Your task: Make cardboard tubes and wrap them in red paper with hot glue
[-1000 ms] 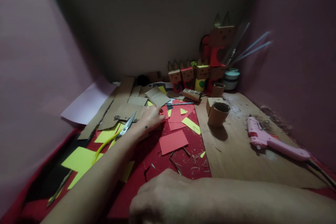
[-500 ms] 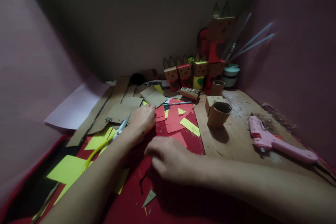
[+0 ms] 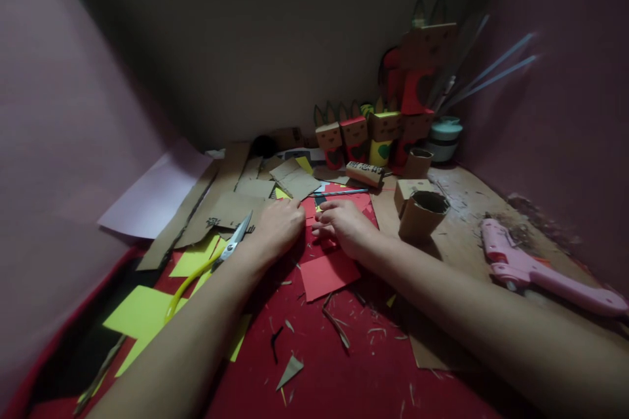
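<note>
My left hand [image 3: 281, 228] rests at the middle of the red surface [image 3: 339, 353] with its fingers curled under. Whatever they may hold is hidden. Just right of it, my right hand [image 3: 348, 226] reaches over red paper scraps [image 3: 309, 209], its fingers bent and slightly apart, touching or hovering over the scraps. A flat red paper piece [image 3: 328, 275] lies below the right hand. Beside my left forearm are scissors [image 3: 234, 241] with yellow handles, resting on yellow paper [image 3: 135, 308]. A striped stick-like thing [image 3: 344, 192] lies beyond both hands.
Cardboard pieces [image 3: 221, 209] lie at left. Cardboard animal figures [image 3: 354, 137] stand at the back, with a mint-coloured pot [image 3: 445, 137] beside them. Cardboard tubes [image 3: 422, 216] and a pink glue gun [image 3: 535, 275] are on the right. Dry scraps [image 3: 337, 324] litter the front.
My right hand has moved forward, from near the front to beside my left hand over the red scraps. The red paper piece below it now lies nearer and more exposed.
</note>
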Demonstrator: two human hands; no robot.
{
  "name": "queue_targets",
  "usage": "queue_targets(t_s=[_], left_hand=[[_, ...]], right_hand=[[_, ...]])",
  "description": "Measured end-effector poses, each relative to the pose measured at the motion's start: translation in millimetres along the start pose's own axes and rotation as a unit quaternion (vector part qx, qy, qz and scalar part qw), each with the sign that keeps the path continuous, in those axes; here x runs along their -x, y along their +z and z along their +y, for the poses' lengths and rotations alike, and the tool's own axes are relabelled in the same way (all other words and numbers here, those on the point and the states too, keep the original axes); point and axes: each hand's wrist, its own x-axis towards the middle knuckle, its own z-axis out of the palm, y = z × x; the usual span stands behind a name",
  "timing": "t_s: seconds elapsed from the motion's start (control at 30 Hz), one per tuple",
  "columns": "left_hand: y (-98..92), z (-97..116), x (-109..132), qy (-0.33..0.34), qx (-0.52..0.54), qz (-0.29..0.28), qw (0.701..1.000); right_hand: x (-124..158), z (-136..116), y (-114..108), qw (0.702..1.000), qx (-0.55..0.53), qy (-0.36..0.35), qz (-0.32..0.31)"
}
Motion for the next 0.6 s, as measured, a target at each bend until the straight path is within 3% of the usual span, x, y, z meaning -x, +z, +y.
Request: queue_targets(t_s=[0.2, 0.37, 0.6], left_hand=[[7.0, 2.6, 0.6, 0.002, 0.001, 0.036, 0.999], [16.7, -4.8, -1.8, -0.066, 0.02, 0.098, 0.993], [23.2, -11.3, -2.8, -0.127, 0.06, 0.176, 0.974]], right_hand=[[-0.4, 4.2, -3.1, 1.0, 0.009, -0.005, 0.007], [-2.8, 3.3, -3.3, 1.0, -0.018, -0.001, -0.013], [-35.6, -2.5, 12.6, 0.996, -0.055, 0.042, -0.052]])
